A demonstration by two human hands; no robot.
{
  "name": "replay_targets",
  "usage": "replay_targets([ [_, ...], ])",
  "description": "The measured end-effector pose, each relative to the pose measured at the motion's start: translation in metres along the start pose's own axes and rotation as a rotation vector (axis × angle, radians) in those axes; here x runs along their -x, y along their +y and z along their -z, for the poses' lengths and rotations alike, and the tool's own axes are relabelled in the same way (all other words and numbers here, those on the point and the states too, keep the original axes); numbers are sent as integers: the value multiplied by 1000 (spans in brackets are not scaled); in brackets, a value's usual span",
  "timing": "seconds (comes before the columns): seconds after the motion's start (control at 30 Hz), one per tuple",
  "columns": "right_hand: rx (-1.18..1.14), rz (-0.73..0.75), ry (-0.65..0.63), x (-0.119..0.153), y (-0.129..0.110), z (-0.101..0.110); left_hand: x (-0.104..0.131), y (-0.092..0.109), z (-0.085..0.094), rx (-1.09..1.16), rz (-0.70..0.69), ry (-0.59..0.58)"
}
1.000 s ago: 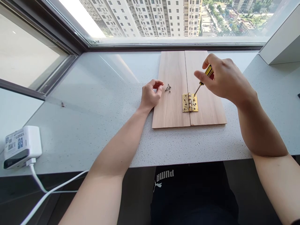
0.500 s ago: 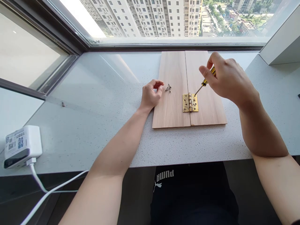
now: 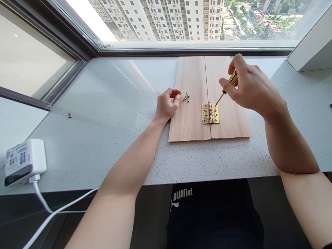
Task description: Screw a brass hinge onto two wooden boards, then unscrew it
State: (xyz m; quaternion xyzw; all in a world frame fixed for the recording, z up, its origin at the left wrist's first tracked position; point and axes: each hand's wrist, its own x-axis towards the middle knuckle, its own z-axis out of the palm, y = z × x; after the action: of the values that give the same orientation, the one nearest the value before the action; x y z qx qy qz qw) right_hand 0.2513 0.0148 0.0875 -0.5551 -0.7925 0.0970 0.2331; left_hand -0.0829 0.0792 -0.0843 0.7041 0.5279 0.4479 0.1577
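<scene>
My right hand (image 3: pixel 250 88) grips a screwdriver (image 3: pixel 232 79) by its yellow-and-black handle, held at a slant. Its tip meets a screw at the upper right hole of a brass butt hinge (image 3: pixel 206 114). The hinge lies flat across the seam between two pale wooden boards (image 3: pixel 190 126), one leaf on each. More screw heads show in the right leaf, while the left leaf has dark holes. My left hand (image 3: pixel 167 104) rests at the left board's edge, fingers loosely curled with a gap to the thumb, nothing in them. Beside its fingertips lie several loose screws (image 3: pixel 186 97).
The boards sit on a speckled white sill (image 3: pixel 111 138), below a window (image 3: pixel 160 24) with a dark frame. At the left stands a white charger-like device (image 3: pixel 26 160) with a white cable (image 3: pixel 49 219). A white box-like panel (image 3: pixel 315 41) rises at the right.
The screwdriver's handle has turned slightly in my right hand, and the thumb and fingers have shifted a little to the left. My left hand, the hinge and the loose screws stay put.
</scene>
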Motion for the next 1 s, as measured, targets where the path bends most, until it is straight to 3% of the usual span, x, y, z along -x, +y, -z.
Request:
replay_targets([
  [0.1, 21, -57, 11, -3, 2, 0, 0, 0, -1, 6, 9, 2],
  [0.33, 14, 71, -66, 1, 0, 5, 0, 0, 0, -1, -2, 4],
  [0.7, 1, 30, -69, 3, 2, 6, 0, 3, 2, -16, 30, 20],
  [0.87, -13, 135, -72, 6, 3, 8, -1, 32, 1, -70, -92, -6],
  [1.0, -51, 182, -79, 7, 2, 7, -2, 68, -14, -17, -172, -265],
])
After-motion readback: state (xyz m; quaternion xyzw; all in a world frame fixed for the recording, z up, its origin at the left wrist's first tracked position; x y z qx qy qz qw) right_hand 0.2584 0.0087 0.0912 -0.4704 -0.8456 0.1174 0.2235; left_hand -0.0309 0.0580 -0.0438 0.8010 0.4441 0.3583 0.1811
